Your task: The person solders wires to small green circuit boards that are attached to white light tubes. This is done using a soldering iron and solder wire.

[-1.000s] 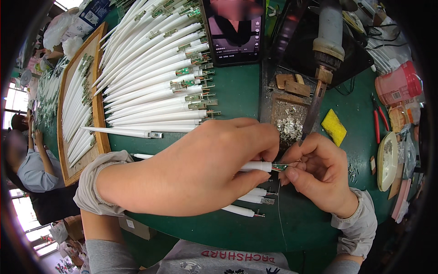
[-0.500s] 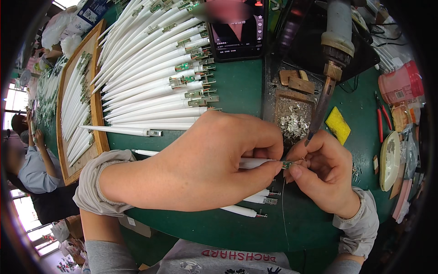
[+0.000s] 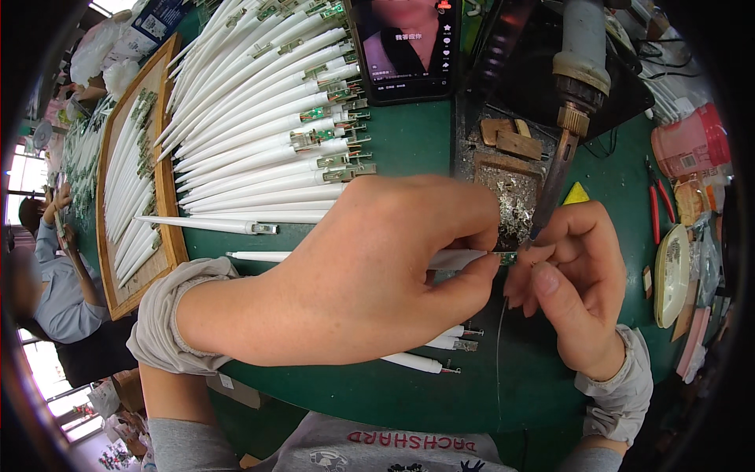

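My left hand (image 3: pixel 393 267) is closed around a slim white tapered tube (image 3: pixel 267 256). A small green circuit board (image 3: pixel 508 258) sticks out of the tube's right end, past my thumb and index finger. Just right of the board is my right hand (image 3: pixel 578 275), fingers curled and thumb close to them; a tiny piece may be between them, too small to make out. A soldering iron (image 3: pixel 557 177) points down from above, its tip near the board and my right fingertips. From beside those fingers a thin wire (image 3: pixel 499 354) hangs toward the table edge.
Many white tubes with boards (image 3: pixel 267 141) lie fanned at the back left, beside a wooden-framed tray (image 3: pixel 167 102). A phone (image 3: pixel 409 90), a solder-scrap box (image 3: pixel 487 161), a yellow sponge (image 3: pixel 576 193), red-handled pliers (image 3: pixel 654 208) and a pale dish (image 3: pixel 671 275) lie around. Another person (image 3: pixel 67 283) works at far left.
Both hands have shifted slightly right and the board has come up to the iron's tip. My right hand has drawn off the board, its thumb and fingers a little farther apart.
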Available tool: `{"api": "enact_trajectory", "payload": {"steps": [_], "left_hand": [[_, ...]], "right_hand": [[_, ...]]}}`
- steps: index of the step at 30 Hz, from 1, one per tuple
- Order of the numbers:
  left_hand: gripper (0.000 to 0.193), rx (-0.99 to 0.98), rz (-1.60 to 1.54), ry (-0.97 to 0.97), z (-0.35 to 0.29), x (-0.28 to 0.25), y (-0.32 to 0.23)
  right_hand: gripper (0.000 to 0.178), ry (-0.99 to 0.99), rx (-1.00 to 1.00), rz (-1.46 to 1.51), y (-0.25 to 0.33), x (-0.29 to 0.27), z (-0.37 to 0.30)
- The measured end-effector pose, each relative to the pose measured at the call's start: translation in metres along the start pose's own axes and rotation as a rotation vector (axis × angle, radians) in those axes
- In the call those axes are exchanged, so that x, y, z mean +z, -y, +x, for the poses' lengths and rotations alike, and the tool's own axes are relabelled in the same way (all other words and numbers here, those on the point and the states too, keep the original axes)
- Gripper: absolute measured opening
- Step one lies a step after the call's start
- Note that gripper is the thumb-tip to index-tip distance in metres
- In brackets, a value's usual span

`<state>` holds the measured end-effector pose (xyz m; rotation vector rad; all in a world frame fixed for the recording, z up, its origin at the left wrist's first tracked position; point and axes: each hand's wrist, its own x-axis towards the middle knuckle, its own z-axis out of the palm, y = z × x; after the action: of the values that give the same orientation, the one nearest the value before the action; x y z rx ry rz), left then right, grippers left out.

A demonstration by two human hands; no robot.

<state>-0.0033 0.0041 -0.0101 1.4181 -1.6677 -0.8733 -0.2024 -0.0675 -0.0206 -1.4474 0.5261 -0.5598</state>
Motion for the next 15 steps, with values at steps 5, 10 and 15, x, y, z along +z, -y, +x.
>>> {"api": "enact_trajectory", "payload": {"steps": [5, 10, 15], "left_hand": [[0.01, 0.101, 0.091, -0.026, 0.0007, 0.0004, -0.002], [0.012, 0.158, 0.118, -0.048, 0.0009, 0.0037, 0.0008], [0.011, 0.192, 0.106, -0.044, 0.0013, 0.0017, 0.0015]], "right_hand": [[0.02, -0.068, 0.092, -0.099, 0.0034, 0.0031, 0.0017], [0.016, -0.116, 0.097, -0.141, 0.0014, 0.0046, 0.0024], [0.017, -0.094, -0.007, -0.176, -0.0044, 0.0025, 0.0031]]}}
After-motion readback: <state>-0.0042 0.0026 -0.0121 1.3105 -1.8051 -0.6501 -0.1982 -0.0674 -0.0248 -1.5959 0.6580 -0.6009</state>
